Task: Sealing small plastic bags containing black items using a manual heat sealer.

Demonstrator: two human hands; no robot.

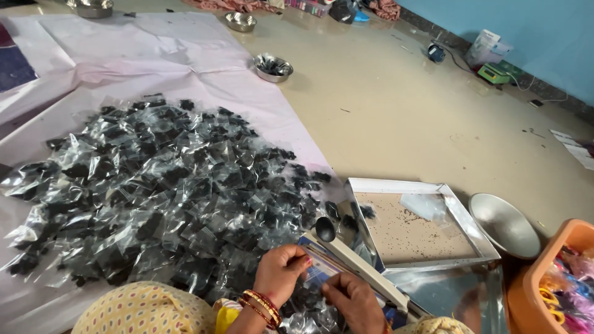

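Left hand curled, bangled wrist bent; right hand close beside, fingers pinched

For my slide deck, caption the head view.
Both hands work at a heat sealer beside a heap of small packets.

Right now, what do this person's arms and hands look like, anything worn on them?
The left hand is bare, with a stack of red and gold bangles at the wrist and pink-painted nails. The right hand is bare too, its wrist mostly out of frame. A yellow sleeve edge shows by the left forearm.
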